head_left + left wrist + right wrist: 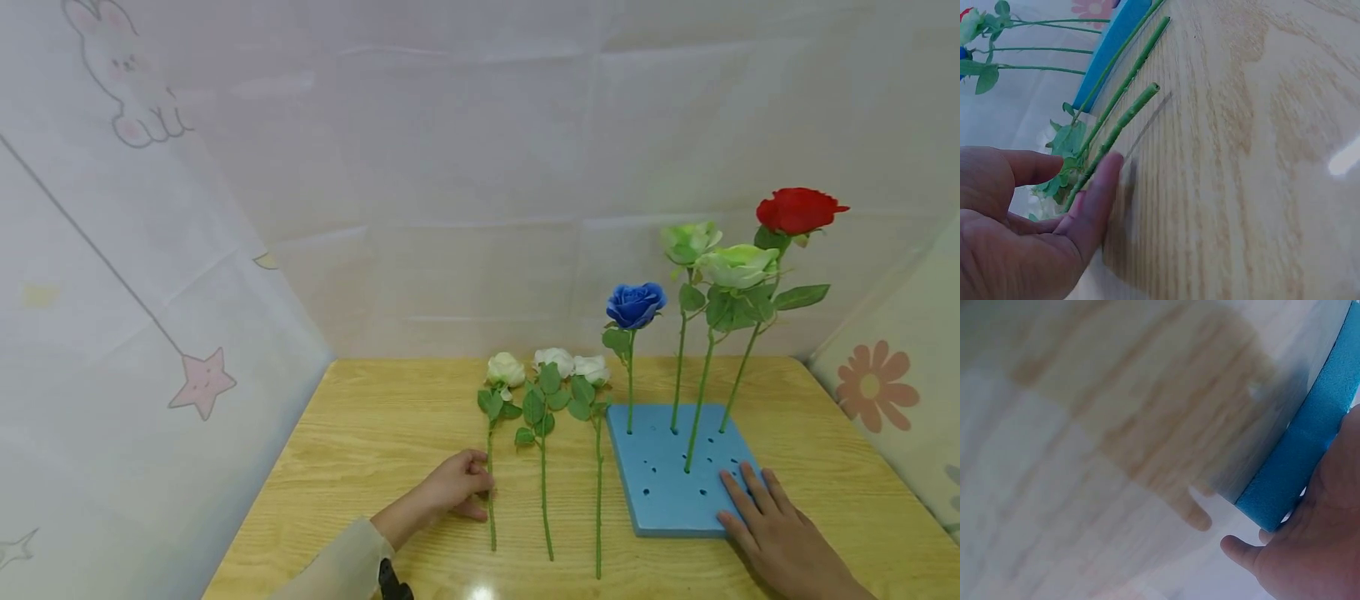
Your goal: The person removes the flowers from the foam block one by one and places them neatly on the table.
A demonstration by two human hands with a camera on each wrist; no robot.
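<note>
My left hand (459,485) is at the stem of a cream-white rose (506,370) lying on the table. In the left wrist view, that stem (1110,139) runs between the thumb and the fingers, which stand apart. Two more white roses (553,362) (592,369) lie beside it to the right. My right hand (780,533) rests with spread fingers on the near right corner of a blue foam board (667,508). Upright in the board's holes stand a blue rose (636,305), two pale green roses (690,243) (738,267) and a red rose (799,211).
The wooden table (360,450) reaches back to a pale cloth backdrop (450,167) with printed figures. Side cloths hang at left and right. The board has several holes without stems. The standing flowers rise tall above its back half.
</note>
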